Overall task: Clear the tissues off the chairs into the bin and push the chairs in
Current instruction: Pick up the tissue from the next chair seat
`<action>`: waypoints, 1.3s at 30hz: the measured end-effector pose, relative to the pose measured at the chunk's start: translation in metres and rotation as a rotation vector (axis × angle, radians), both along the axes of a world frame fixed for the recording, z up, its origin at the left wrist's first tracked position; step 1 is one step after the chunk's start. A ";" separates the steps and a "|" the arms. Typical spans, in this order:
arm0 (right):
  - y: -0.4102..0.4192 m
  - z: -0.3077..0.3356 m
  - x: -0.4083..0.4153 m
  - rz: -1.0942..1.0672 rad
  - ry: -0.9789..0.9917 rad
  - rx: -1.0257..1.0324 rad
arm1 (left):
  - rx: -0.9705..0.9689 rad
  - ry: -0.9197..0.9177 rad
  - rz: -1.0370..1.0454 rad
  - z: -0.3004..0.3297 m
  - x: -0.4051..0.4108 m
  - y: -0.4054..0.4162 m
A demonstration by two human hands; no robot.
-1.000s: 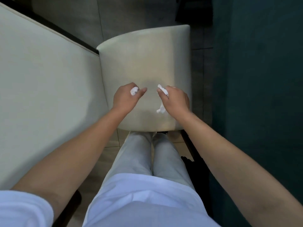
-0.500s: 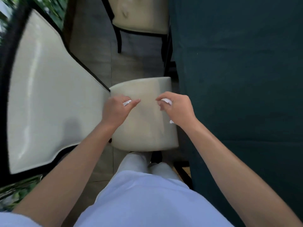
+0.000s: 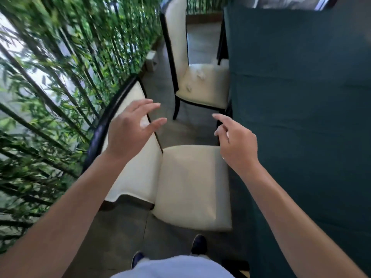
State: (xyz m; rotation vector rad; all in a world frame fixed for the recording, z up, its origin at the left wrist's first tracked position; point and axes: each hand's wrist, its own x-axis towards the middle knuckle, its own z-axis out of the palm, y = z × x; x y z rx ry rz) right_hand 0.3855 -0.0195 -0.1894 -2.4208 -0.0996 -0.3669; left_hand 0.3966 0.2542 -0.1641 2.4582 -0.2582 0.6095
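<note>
On my left the bamboo greenery (image 3: pixel 50 77) is filling the wall side of the room; next to it the near chair (image 3: pixel 192 183) is showing me its cream back with the dark frame, and its seat is lying bare of tissues in front of my feet.

My left hand (image 3: pixel 130 133) is hovering above that chair back with fingers spread and loosened; a white scrap of tissue (image 3: pixel 143 123) is resting against the palm near the thumb, cradled more than clamped. My right hand (image 3: pixel 236 145) is hanging just beside the dark green tablecloth (image 3: pixel 301 117), forefinger pointing forward, the other fingers curling in; a sliver of white is peeping at its heel, so I judge it is carrying tissue too, though I cannot tell for sure.

I judge I am between chairs: this seat is done but not yet pushed in; the far chair (image 3: pixel 202 85) ahead is bearing several crumpled tissues (image 3: pixel 199 74) on its seat. No bin is showing, so the next move is calling for finding it or gathering those first; the grey tiled floor (image 3: pixel 120 227) is running between chairs and table.
</note>
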 end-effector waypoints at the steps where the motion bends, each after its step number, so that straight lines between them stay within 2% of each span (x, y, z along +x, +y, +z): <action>1: 0.009 0.004 0.000 0.014 -0.044 -0.050 | 0.028 -0.026 0.008 0.005 -0.002 0.013; 4: 0.040 0.018 -0.006 0.005 -0.199 -0.108 | 0.086 -0.090 0.025 0.021 -0.009 0.052; 11: 0.128 0.062 -0.037 -0.099 -0.493 0.006 | 0.214 -0.121 -0.024 0.054 -0.023 0.151; 15: 0.167 0.083 -0.060 -0.137 -0.614 -0.005 | 0.248 -0.152 -0.044 0.074 -0.029 0.195; 22: 0.199 0.101 -0.075 -0.185 -0.666 -0.045 | 0.217 -0.233 -0.108 0.090 -0.019 0.217; 39: 0.168 0.098 -0.027 -0.302 -0.648 -0.037 | 0.201 -0.247 -0.212 0.089 0.057 0.179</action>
